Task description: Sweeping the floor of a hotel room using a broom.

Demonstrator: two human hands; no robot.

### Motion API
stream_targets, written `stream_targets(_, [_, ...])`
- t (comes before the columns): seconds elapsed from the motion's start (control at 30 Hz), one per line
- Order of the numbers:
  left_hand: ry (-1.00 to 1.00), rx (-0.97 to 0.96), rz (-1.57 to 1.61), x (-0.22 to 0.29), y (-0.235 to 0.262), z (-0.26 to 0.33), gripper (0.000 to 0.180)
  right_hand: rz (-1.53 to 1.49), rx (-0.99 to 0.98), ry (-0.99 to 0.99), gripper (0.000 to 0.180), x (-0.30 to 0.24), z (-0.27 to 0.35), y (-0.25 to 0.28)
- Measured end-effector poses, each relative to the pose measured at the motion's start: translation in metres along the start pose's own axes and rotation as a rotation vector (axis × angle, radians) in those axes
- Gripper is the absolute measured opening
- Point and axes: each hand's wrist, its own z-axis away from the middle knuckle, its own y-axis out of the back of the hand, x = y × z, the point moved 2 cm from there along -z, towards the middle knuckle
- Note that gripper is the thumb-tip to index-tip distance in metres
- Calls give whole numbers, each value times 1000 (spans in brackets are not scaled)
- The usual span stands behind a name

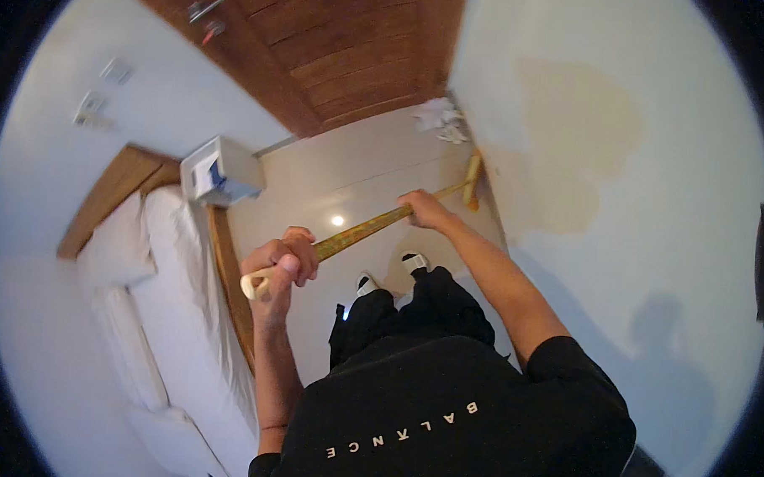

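Observation:
A long-handled broom (359,235) slants across in front of me, its yellow-green patterned handle ending in a cream hanging loop near me on the left. My left hand (282,265) is closed around the handle just below that loop. Farther down, my right hand (426,211) grips the same handle with its fingers wrapped round. The yellow broom head (472,181) rests on the floor along the foot of the right wall; its bristles are too small to make out.
Crumpled white cloth or paper (441,119) lies in the corner by the wooden door (346,52). On the left, a small white bedside cabinet (237,170) stands beside a bed with white bedding (182,290). The wall (700,275) runs close on my right.

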Motion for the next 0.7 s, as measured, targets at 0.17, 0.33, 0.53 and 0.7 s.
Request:
stream_targets(0.17, [-96,189,-5,22,41,56,32,83,-223,112,13,-43,-19,-12])
stream_targets(0.33, [4,651,9,28,50,110,32,-9,-687,112,16,-66,8,-80])
stream_targets(0.53, [32,700,73,9,21,142,32,-12,-880,232,21,-50,33,-120])
stream_targets(0.7, [90,449,6,-1,11,131,31,98,-688,159,18,-33,9,-83])
